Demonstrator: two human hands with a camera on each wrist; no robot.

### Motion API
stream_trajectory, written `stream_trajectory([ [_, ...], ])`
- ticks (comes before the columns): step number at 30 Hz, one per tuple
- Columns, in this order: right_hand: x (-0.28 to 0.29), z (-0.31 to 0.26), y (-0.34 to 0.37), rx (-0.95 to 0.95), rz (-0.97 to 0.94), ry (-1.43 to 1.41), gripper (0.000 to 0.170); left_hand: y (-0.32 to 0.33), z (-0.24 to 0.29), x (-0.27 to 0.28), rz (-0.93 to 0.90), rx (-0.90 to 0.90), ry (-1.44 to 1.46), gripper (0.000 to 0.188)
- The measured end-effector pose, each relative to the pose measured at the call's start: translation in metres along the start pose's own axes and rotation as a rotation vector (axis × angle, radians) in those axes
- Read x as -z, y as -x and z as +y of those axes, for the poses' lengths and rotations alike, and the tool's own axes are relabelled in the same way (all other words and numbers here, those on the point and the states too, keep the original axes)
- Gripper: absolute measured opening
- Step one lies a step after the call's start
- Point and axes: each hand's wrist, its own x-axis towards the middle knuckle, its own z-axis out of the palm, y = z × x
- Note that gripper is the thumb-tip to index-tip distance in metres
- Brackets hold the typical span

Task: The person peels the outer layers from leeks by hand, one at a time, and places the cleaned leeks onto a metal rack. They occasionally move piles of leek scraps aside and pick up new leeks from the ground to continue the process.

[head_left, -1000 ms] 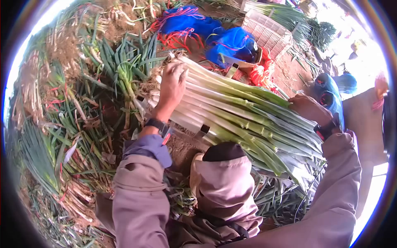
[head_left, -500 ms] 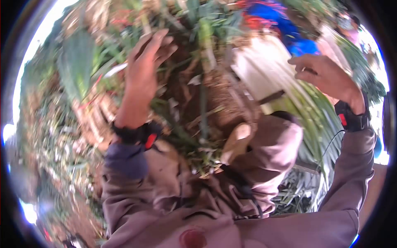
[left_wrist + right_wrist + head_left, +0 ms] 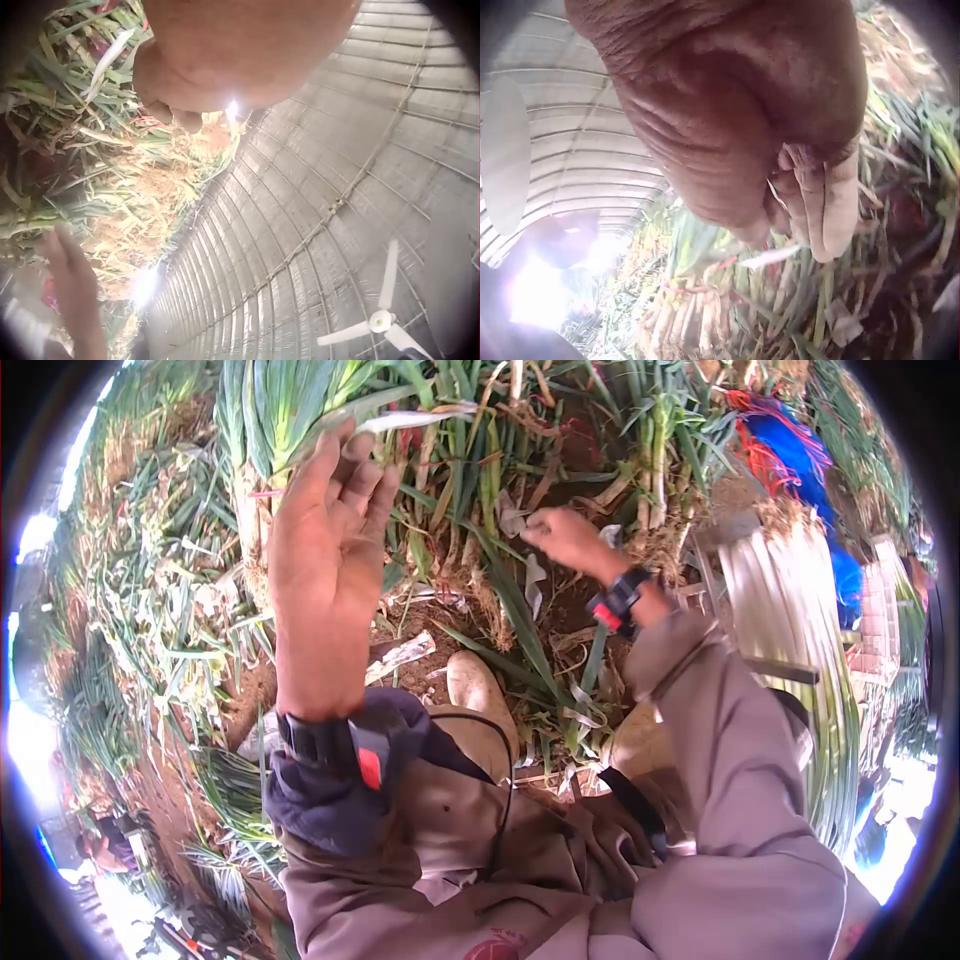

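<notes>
In the head view the left hand (image 3: 325,565) is raised with loosely bent, parted fingers, in front of a bundle of green onions (image 3: 275,420). Nothing shows in its grasp; the left wrist view has this hand (image 3: 247,52) at the top. The right hand (image 3: 575,542) reaches over the loose onions and soil, its fingertips close to a pale scrap (image 3: 510,515). Its fingers lie together, slightly bent, in the right wrist view, where the hand (image 3: 742,120) hides part of the onions. A row of thick leeks (image 3: 785,575) lies right of the right forearm, touched by neither hand.
Blue netting (image 3: 790,450) with red string and a pale crate (image 3: 880,615) are at the right. Onion bundles and loose leaves cover the ground ahead and left. The person's shoe (image 3: 480,695) and knees are below the hands.
The view has turned left, away from the leeks. Both hands have left the leeks, where they rested a second ago; the right hand has moved across towards the loose onions.
</notes>
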Motion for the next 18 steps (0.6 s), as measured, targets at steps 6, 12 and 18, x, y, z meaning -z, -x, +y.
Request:
stream_trajectory([
  [6,-0.155,0.034,0.01,-0.385,-0.085,0.123,0.093,0.009,0.003,-0.012,-0.084,-0.012,0.031,0.033],
  [12,-0.201,0.091,0.024,-0.407,0.074,-0.067,0.056,0.007,0.013,0.015,-0.18,0.057,-0.014,0.04],
  [18,-0.145,0.107,0.071,-0.333,0.118,-0.676,0.027,0.02,0.023,0.012,-0.15,-0.009,-0.102,0.041],
])
